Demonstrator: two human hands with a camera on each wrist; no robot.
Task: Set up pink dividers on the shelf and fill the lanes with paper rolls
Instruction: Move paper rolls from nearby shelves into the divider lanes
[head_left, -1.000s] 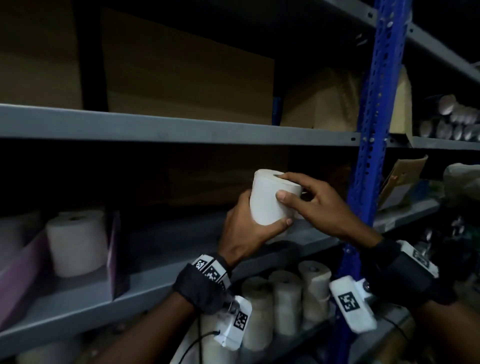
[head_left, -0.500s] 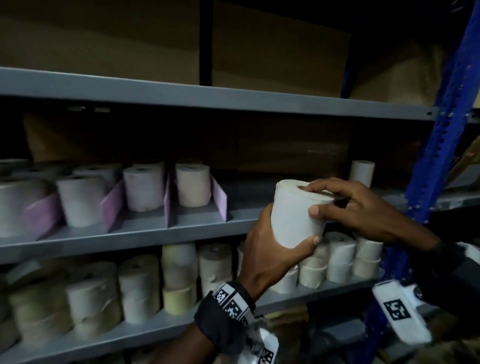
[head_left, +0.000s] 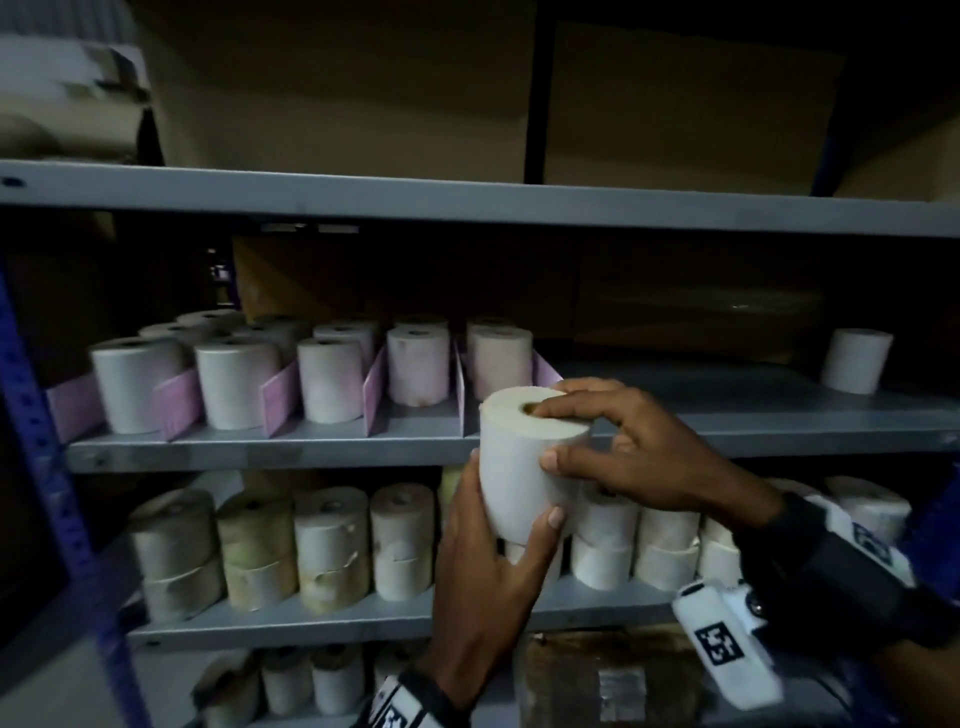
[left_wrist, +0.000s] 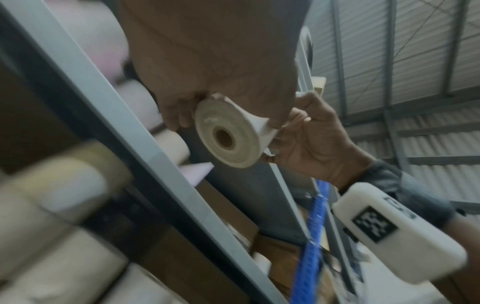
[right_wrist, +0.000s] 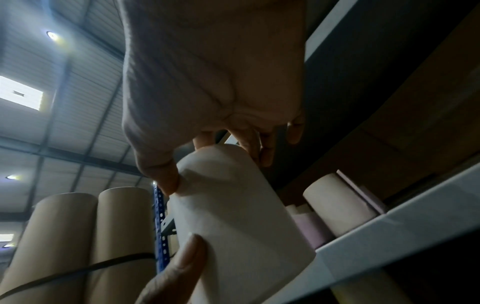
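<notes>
- Between our two hands, in front of the shelf edge (head_left: 311, 452), we hold one white paper roll (head_left: 519, 467) upright, clear of the shelf.
- Our left hand (head_left: 488, 566) wraps the roll's lower half from below, thumb curled onto its front and fingers round the far side.
- Our right hand (head_left: 639, 452) pinches the top: one fingertip sits at the core hole, the thumb presses the side wall just beneath it.
- Beyond our fingertips, to their left, pink dividers (head_left: 280, 397) stand on the shelf, with rolls in lanes (head_left: 330, 382) between them; the last divider is just behind the held roll.
- Farther to the right of our right fingers, a lone roll (head_left: 854, 361) stands on bare shelf.
- Below our hands, stacked rolls (head_left: 332, 545) fill the lower shelf, two high.
</notes>
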